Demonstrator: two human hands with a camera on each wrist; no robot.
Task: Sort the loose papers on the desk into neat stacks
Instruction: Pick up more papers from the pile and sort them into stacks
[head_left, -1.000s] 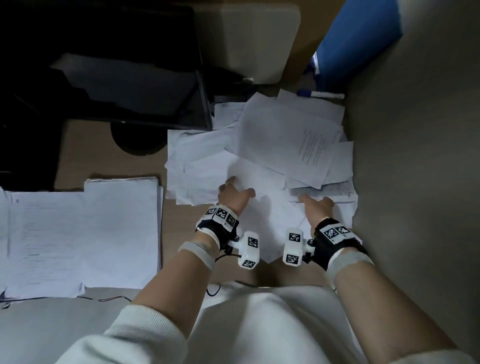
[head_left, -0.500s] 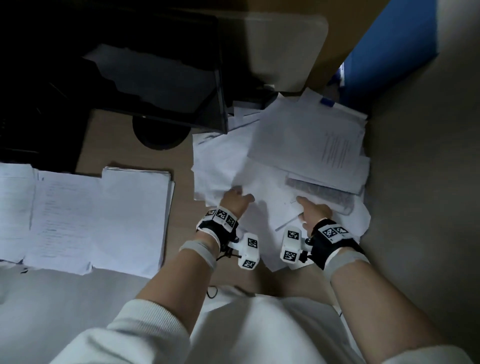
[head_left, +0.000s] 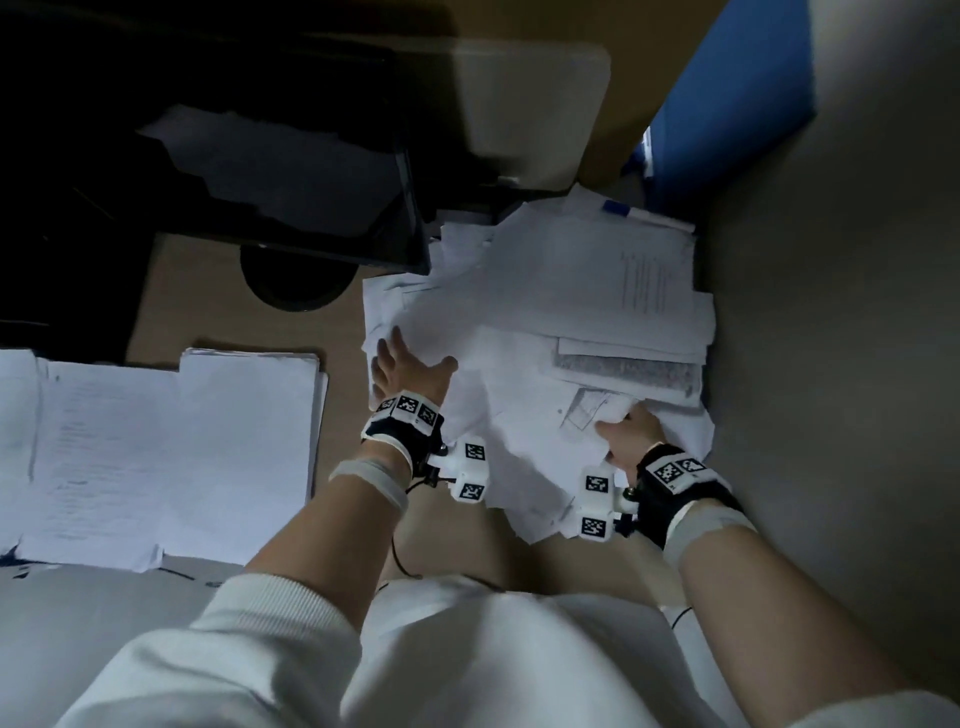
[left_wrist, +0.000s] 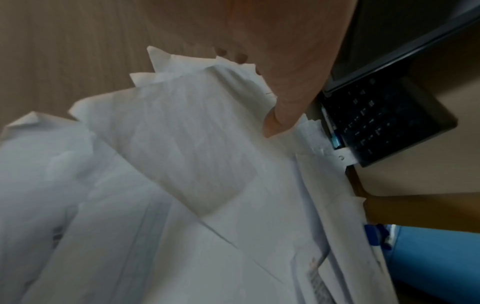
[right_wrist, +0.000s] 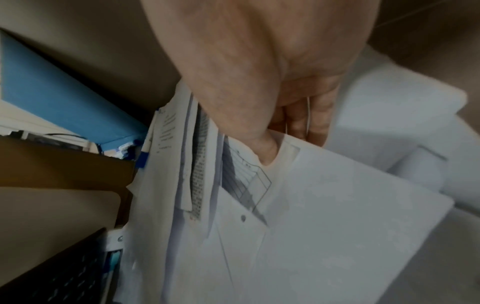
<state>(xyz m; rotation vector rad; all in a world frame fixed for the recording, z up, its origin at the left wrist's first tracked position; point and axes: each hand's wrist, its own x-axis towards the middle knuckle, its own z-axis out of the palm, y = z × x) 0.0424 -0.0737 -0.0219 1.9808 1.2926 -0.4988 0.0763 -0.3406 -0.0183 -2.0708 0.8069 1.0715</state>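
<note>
1. Your right hand (head_left: 631, 434) now pinches the near-right sheets of the loose papers (head_left: 540, 332), thumb on top over the diagram page, where a second ago it only pointed at them.
2. Your left hand (head_left: 402, 366) has slid further left, fingers spread and flat on the heap's left edge, holding nothing.
3. So you look set to lift a batch; the heap stays unsorted at the desk's right.
4. The tidy stacks (head_left: 156, 452) lie to the left, well apart.
5. Beyond, the monitor (head_left: 291, 171) overhangs the papers.
</note>
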